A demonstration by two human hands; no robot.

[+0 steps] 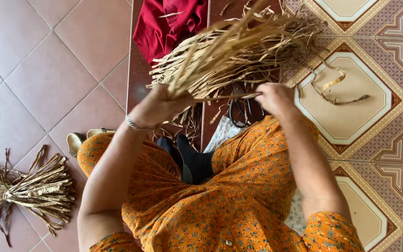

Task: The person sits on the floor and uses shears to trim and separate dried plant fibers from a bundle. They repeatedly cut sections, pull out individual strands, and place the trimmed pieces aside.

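My left hand point(160, 103) grips a thick bunch of dry tan fibre strips point(239, 49) by their cut ends; the bunch fans up and to the right, blurred by motion. My right hand point(275, 98) pinches a single strip point(227, 97) stretched between the two hands. A metal bracelet point(134, 124) sits on my left wrist. Both arms reach out over my lap in an orange flowered dress point(239, 196).
Black-handled scissors point(242, 109) lie on the dark floor strip under the hands. A red cloth point(166, 23) lies at the top. A tied bundle of strips point(29, 191) rests on the pink tiles at left. Loose strips point(339, 88) trail onto the patterned tiles. Sandals point(78, 140) sit beside my lap.
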